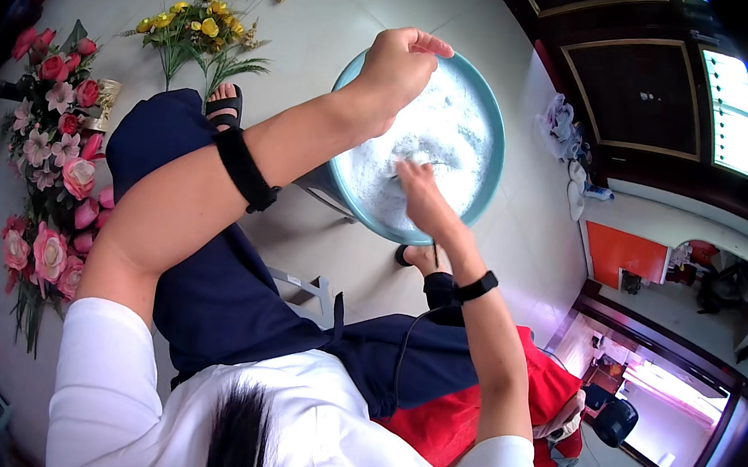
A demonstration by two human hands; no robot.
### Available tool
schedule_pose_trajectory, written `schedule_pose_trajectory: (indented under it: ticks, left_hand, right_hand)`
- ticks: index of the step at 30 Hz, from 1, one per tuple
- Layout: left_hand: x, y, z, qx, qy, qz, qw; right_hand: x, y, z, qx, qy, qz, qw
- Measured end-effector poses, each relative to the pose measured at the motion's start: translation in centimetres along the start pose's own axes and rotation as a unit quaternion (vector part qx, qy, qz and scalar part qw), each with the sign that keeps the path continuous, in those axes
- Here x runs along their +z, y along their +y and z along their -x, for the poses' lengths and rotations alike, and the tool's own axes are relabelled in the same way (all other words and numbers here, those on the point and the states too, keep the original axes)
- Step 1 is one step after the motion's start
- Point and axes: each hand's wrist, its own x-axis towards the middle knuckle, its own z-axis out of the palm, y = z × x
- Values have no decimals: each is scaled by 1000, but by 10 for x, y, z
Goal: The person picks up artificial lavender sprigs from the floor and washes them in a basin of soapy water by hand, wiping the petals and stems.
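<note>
A round blue-green basin [491, 177] full of white, foam-like suds [454, 106] stands before me on a metal-legged support. My left hand [400, 67] hovers at its far left side with the wrist bent. Its fingers are curled toward the right near the far rim, and whatever may be inside the curl is hidden. Lower down, my right hand [421, 194] reaches into the suds. Its blurred fingertips are partly covered by white, so I cannot tell whether they grip anything. Black bands circle both my forearms.
Yellow artificial flowers [208, 25] lie on the pale floor beyond my foot. Pink and red artificial flowers [60, 156] spread along the left, beside a gold-coloured vase [104, 103]. A grey stool [314, 295] shows between my legs. Red cloth [443, 422] lies at my right. Shoes [575, 189] sit near dark doors.
</note>
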Motion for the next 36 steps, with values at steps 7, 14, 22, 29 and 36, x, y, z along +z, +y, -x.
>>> schedule_pose_trajectory:
  ticks: [7, 14, 22, 29, 36]
  left_hand:
    - [-3, -3, 0, 29, -1, 14, 999]
    - [-9, 2, 2, 4, 11, 3, 1000]
    - [-12, -2, 1, 8, -2, 11, 1000]
    - [-14, -2, 1, 11, 9, 4, 1000]
    - [-12, -3, -4, 17, 5, 17, 1000]
  right_hand:
    - [-26, -29, -9, 29, -73, -16, 997]
    - [-17, -30, -13, 35, -85, -10, 996]
    - [-20, -29, -7, 42, -26, -71, 996]
    - [-9, -22, -8, 52, -21, -21, 998]
    - [-79, 0, 2, 202, -6, -155, 967]
